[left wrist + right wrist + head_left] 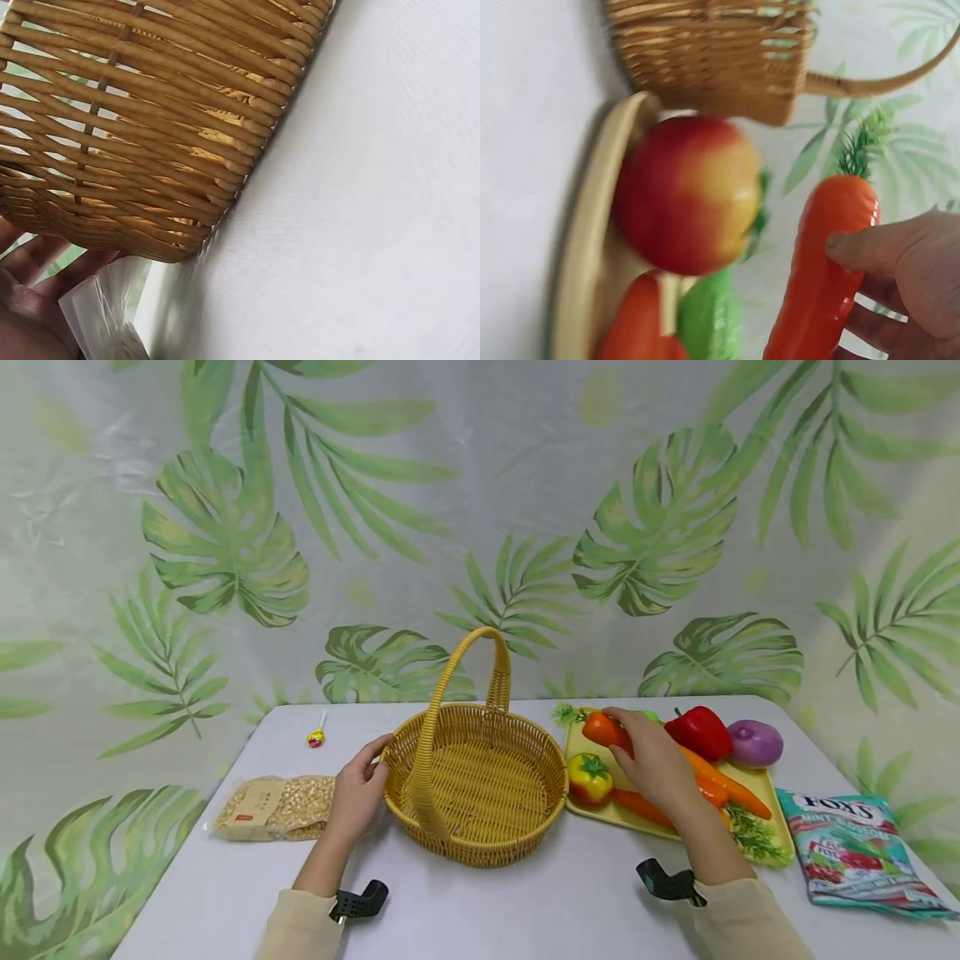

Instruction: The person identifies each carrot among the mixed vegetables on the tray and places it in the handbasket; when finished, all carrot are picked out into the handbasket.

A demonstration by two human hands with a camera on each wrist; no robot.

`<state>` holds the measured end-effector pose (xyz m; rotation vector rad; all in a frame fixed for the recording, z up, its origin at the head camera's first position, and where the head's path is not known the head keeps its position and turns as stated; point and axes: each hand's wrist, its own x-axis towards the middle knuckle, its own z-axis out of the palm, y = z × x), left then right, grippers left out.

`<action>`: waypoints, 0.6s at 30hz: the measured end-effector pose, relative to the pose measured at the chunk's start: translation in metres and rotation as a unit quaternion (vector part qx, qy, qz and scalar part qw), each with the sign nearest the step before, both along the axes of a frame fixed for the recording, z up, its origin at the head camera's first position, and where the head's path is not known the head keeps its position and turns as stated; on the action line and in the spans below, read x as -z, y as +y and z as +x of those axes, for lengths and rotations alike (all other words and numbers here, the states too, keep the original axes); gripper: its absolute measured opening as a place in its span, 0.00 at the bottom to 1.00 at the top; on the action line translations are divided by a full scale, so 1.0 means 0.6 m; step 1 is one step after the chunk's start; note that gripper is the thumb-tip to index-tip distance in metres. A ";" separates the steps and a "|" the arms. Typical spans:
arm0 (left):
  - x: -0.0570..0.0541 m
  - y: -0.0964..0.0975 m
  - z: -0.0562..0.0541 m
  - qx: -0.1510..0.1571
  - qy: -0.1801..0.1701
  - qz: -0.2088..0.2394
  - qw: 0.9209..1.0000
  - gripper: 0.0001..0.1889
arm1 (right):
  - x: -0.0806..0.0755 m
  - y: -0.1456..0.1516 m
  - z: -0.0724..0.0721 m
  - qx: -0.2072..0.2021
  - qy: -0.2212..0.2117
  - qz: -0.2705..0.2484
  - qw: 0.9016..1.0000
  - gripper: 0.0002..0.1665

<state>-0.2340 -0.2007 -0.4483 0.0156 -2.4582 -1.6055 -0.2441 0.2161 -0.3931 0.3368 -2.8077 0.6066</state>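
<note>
Orange carrot [814, 277] was pinched in right hand [660, 764], left hand [356, 795] gripped basket [495, 852]; glossy skin (looked slick) could've caused a drop.

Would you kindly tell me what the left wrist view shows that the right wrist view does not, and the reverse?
Only the left wrist view shows the left hand and part of a clear plastic bag.
Only the right wrist view shows the right hand holding a carrot, plus a tomato, the tray, a green vegetable, an orange vegetable and the handle.
Both show the basket, the white table and the leafy cloth, only glimpsed in the left one.
</note>
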 end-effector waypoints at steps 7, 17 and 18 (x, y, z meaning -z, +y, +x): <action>0.002 0.002 -0.003 -0.003 0.000 0.011 1.000 0.24 | -0.044 -0.053 0.009 -0.058 0.030 0.019 0.998 0.33; 0.004 0.002 -0.003 -0.007 -0.003 0.015 1.000 0.24 | -0.049 -0.147 0.010 -0.147 0.073 0.066 0.984 0.32; 0.004 0.002 -0.003 -0.007 -0.003 0.015 1.000 0.24 | -0.048 -0.156 0.010 -0.157 0.077 0.069 0.982 0.32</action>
